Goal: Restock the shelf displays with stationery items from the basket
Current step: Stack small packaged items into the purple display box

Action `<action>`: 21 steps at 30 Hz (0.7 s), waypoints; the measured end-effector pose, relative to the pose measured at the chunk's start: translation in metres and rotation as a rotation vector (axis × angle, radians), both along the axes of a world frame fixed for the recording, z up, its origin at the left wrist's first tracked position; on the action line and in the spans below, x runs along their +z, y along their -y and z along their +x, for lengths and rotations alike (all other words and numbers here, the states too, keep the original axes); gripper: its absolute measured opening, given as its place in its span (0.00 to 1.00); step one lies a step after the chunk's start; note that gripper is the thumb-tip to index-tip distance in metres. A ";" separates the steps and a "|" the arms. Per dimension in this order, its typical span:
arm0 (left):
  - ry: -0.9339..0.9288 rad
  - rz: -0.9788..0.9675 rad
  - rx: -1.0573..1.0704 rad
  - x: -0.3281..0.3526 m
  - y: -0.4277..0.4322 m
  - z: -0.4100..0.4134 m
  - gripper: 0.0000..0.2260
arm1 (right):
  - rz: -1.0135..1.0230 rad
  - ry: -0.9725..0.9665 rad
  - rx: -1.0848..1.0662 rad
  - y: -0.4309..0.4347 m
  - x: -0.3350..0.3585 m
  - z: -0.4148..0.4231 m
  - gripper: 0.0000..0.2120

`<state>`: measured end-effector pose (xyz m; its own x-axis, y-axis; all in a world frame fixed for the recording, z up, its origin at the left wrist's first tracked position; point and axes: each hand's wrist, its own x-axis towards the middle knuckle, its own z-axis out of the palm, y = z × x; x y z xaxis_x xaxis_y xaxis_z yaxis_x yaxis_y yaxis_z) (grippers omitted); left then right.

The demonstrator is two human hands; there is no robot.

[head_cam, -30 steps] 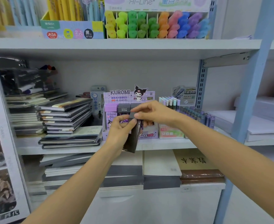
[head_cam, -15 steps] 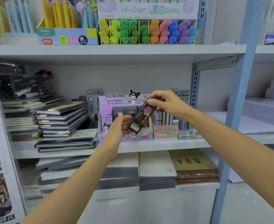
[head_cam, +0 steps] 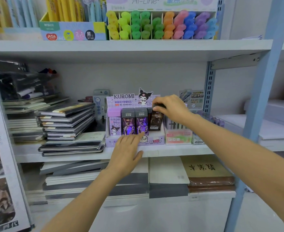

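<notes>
A glossy dark flat case (head_cam: 156,120) is pinched by the right hand (head_cam: 173,108) over the cardboard box (head_cam: 152,139); the left hand (head_cam: 127,152) is relaxed against it.

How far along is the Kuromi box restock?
Done: three columns of cases stand in the Kuromi box. In hand: the right hand grips a dark case at the rightmost slot; the left hand rests on the box front. Left: seating it; basket unseen.
</notes>
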<state>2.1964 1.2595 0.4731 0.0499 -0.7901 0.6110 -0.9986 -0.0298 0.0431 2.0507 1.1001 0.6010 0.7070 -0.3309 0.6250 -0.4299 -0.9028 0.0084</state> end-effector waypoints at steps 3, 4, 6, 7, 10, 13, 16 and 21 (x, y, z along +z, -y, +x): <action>0.015 -0.007 -0.002 -0.001 -0.001 0.001 0.27 | 0.001 -0.053 -0.007 0.004 -0.002 0.008 0.11; 0.023 -0.009 -0.003 -0.002 -0.001 0.002 0.28 | 0.016 -0.073 -0.001 0.006 -0.001 0.009 0.10; 0.032 -0.011 -0.010 -0.003 -0.001 0.002 0.28 | 0.053 -0.138 0.025 0.010 0.003 0.010 0.10; 0.034 -0.015 -0.014 -0.003 -0.001 0.002 0.28 | 0.067 -0.162 0.032 0.010 0.005 0.011 0.10; 0.038 -0.028 -0.017 -0.004 0.000 0.003 0.28 | 0.055 -0.149 0.013 0.008 0.004 0.019 0.12; 0.045 -0.040 -0.018 -0.005 0.001 0.005 0.28 | -0.004 -0.014 -0.053 0.005 -0.006 0.026 0.14; 0.047 -0.054 -0.028 -0.008 0.002 0.007 0.28 | -0.031 0.148 -0.071 0.003 -0.018 0.025 0.11; 0.034 -0.045 -0.021 -0.008 0.003 0.004 0.28 | -0.136 0.127 -0.097 0.002 -0.033 0.023 0.11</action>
<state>2.2008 1.2562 0.4653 0.0118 -0.7622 0.6473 -0.9999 -0.0074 0.0096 2.0734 1.0983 0.5677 0.5882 -0.3006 0.7508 -0.5205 -0.8513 0.0669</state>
